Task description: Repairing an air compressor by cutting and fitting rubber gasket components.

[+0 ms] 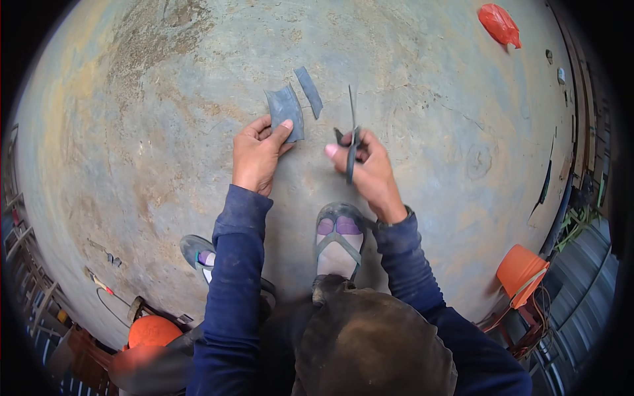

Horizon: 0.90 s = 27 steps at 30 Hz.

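Note:
My left hand (254, 155) pinches a curved piece of grey sheet (282, 105), perhaps rubber, between thumb and fingers. Just beyond its right edge is a narrow strip (308, 92) of the same grey material, apart from the piece; I cannot tell whether it touches the floor. My right hand (376, 171) is closed round a pair of dark-handled scissors (352, 109). Their thin blades point away from me and are seen edge-on, slightly blurred, to the right of the strip. The scissors and the grey piece do not touch.
Below my hands spreads a worn concrete floor (165, 132). A red plastic bag (499, 25) lies at the far right. An orange bucket (522, 274) stands at the near right, and a rounded orange object (153, 331) is at the near left. My sandalled feet (339, 244) are close to me.

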{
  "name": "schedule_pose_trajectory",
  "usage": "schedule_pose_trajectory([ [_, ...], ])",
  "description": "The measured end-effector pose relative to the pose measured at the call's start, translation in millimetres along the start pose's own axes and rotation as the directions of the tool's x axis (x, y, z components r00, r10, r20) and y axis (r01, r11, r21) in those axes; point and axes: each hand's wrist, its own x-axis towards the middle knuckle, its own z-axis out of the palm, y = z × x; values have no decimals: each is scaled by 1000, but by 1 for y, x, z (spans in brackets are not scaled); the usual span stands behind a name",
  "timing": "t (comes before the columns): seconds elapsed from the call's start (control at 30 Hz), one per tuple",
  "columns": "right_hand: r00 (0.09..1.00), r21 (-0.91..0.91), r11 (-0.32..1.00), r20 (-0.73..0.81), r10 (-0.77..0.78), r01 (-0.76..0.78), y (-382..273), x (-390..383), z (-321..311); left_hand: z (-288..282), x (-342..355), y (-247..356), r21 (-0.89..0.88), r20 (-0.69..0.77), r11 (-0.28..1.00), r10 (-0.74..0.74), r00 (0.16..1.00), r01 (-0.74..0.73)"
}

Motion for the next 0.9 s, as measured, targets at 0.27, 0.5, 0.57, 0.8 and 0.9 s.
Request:
schedule_pose_trajectory([
  [0.27, 985, -268, 963, 167, 43, 3, 0, -41, 3, 25, -4, -3, -172, 117, 985, -8, 993, 28],
  [0.5, 960, -172, 976, 221, 172, -135, 3, -31, 8, 34, -12, -2, -62, 90, 998, 35, 995, -30],
  [0.57, 926, -89, 967, 279, 254, -239, -2, -28, 7, 34, -14, -1, -68, 97, 996, 72, 993, -66],
  [0.8, 930, 46, 981, 330, 163, -188, -13, -22, -1, 35, -17, 3, -13, 104, 994, 110, 989, -109],
  [0.9, 912, 74, 976, 376, 164, -206, -17, -21, -6, 35, -19, 4, -16, 111, 994, 112, 987, -111],
])
